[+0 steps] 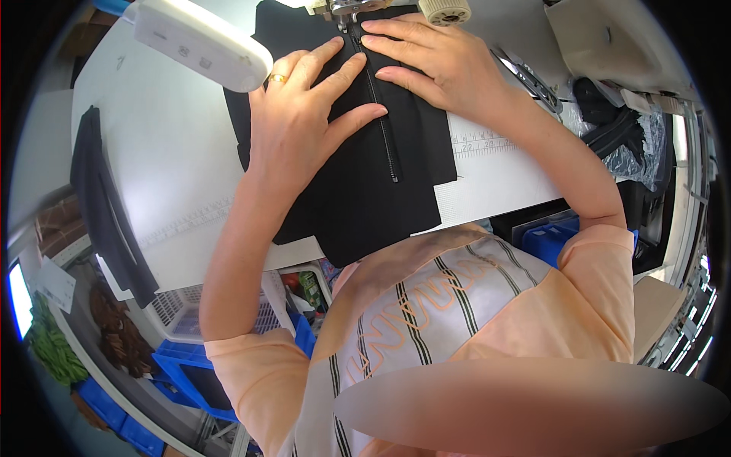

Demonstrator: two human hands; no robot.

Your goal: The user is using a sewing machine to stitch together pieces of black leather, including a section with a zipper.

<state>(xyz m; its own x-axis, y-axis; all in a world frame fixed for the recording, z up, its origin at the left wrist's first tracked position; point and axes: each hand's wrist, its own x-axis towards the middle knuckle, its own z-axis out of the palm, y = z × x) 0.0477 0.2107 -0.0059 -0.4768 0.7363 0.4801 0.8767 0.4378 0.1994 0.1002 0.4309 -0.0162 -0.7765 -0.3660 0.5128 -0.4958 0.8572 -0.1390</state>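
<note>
while both hands press flat, scene reads so:
left hand [304, 114]: fingers spread wide, palm down on the black fabric [358, 198], left of the zipper [383, 122]; gold ring on one finger; grips nothing.
right hand [434, 61]: fingers flat and close together, pinning the cloth right of the zipper, tips just beside the presser foot [344, 17].
fabric: lies on the white table [167, 152], near edge hanging over the table front, far end under the sewing machine's foot.
risk: fingertips sit very near the needle area, could get caught if the cloth feeds fast; uneven push from the two hands might skew the seam off the zipper.
count: two hands, one zipper, one ring, one white lamp head [202, 42], one dark garment [103, 206] draped at table's left edge, several blue bins [183, 373] below.
</note>
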